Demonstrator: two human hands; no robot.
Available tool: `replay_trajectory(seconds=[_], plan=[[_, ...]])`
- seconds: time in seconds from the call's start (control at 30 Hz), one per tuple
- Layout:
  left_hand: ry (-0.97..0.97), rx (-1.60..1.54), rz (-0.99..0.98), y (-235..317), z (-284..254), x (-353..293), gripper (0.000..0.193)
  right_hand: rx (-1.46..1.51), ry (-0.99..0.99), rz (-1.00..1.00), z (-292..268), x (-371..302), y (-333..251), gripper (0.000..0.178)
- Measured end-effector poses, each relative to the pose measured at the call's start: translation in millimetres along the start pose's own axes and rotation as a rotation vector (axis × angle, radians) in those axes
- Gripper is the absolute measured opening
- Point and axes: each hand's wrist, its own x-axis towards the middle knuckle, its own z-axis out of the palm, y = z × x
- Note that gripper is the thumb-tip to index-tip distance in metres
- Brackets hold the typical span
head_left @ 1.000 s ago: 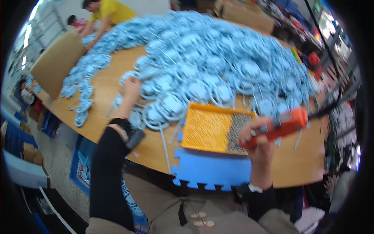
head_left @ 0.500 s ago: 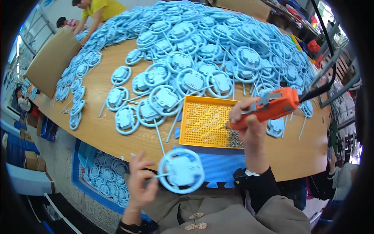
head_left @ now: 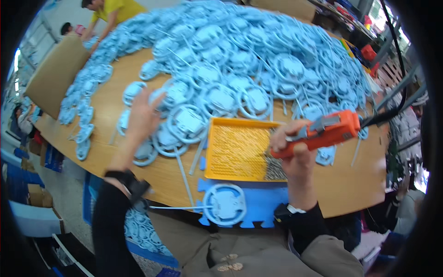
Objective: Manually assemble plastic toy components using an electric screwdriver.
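Our left hand (head_left: 144, 117) is blurred at centre left, fingers spread and seemingly empty, among loose blue parts (head_left: 187, 122); whether it touches one, we cannot tell. Our right hand (head_left: 295, 150) is wrapped around an orange power tool (head_left: 330, 131) at centre right. Half a second ago our left hand was low, beside the blue ring part (head_left: 225, 205); now that ring lies unheld on the blue foam mat (head_left: 263, 201) at bottom centre, its stick pointing left past the desk (head_left: 350, 194) edge. We judge that this frees our left hand. Beyond, a yellow tray (head_left: 240, 178) has small dark pieces (head_left: 275, 169) at its right end. Farther up spreads a big blue pile (head_left: 290, 67); upper left, a co-worker (head_left: 121, 10) in yellow leans in.
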Motion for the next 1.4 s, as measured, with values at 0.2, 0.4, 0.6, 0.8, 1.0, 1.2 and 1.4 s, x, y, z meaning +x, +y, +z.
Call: replay_trajectory(seconds=[0.2,0.4,0.6,0.8,1.0,1.2,1.4], plan=[[-0.113,-0.105,0.119,-16.5,14.6,41.0,0.064,-0.015,0.007,0.072,-1.4,3.4,3.4,0.05],[0.154,-0.093,0.199,1.0,-59.2,41.6,0.044,-0.058,0.01,0.059,-7.7,1.0,10.4,0.048],[0.127,-0.034,0.176,59.0,-175.3,16.3,0.04,-0.023,0.016,0.091,-11.8,-0.5,15.3,0.045],[-0.382,-0.637,-0.154,93.5,-113.0,-40.7,0.034,-0.049,-0.035,0.079,-7.6,0.0,17.1,0.042],[-0.192,-0.695,-0.449,93.7,-57.6,-81.2,0.027,-0.134,0.007,0.047,6.7,-0.9,6.9,0.044],[-0.069,-0.461,-0.146,194.4,-77.3,-99.2,0.049,-0.13,0.003,-0.051,30.0,-7.7,-35.5,0.058],[-0.131,-0.344,-0.26,254.4,-62.9,-124.6,0.076,-0.082,-0.168,0.141,67.8,-40.9,-44.7,0.063]])
